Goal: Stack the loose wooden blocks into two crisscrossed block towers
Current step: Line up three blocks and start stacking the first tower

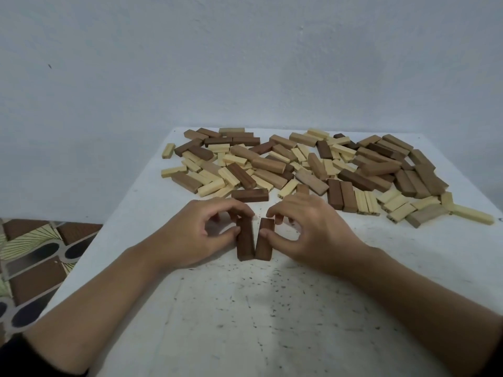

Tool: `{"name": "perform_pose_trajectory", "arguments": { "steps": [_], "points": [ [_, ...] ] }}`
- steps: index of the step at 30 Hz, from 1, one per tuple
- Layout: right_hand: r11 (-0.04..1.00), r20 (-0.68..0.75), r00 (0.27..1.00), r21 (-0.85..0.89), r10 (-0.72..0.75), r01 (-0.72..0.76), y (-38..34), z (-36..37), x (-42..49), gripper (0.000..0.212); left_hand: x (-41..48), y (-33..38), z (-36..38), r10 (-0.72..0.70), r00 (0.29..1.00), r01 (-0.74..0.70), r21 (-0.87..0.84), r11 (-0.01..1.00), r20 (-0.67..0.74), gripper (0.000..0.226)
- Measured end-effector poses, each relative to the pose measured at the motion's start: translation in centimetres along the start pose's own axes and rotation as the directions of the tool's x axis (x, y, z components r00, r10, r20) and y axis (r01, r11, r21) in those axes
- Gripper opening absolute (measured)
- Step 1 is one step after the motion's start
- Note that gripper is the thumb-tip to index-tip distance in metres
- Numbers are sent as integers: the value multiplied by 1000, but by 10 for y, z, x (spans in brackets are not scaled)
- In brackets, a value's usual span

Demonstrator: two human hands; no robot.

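Two dark blocks held side by side on the desk, one in each hand.

The left hand (198,229) is clamped on the left dark block (245,244), with the thumb on its outer side and the fingers curled over its far end. The right hand (307,227) grips the right dark block (264,242) the same way. Both blocks lie flat on the white, speckled desk (245,308), just in front of the pile of loose blocks (299,164). Their near ends touch or almost touch, and their far ends stand slightly apart. The pile, a mix of pale and brown pieces, spreads across the far part of the desk. At the pile's near edge one dark block (250,195) lies crosswise, just beyond the fingers. Left of the pile, below the desk edge, patterned floor (35,254) shows.
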State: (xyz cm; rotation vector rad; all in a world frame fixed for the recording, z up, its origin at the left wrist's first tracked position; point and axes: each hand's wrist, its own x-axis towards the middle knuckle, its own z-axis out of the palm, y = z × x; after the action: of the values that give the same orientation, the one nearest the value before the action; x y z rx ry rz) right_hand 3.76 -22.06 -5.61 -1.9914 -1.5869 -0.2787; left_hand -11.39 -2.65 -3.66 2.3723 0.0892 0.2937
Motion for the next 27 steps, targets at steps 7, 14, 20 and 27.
{"name": "perform_pose_trajectory", "arguments": {
  "steps": [7,14,20,27],
  "points": [
    [998,-83,995,-40,48,-51,4,-2,-3,37,0,-3,4,81,993,-83,27,996,83,48],
    [970,-91,977,-131,192,-203,25,-27,-2,16,1,-2,7,83,983,-113,185,976,166,72],
    [979,-45,988,-135,150,-154,18,-30,-5,14,1,-5,5,107,987,-124,151,981,120,68],
    [993,80,996,116,-31,22,4,-27,-6,10,0,-9,-4,122,986,-131,85,988,110,63]
  ]
}}
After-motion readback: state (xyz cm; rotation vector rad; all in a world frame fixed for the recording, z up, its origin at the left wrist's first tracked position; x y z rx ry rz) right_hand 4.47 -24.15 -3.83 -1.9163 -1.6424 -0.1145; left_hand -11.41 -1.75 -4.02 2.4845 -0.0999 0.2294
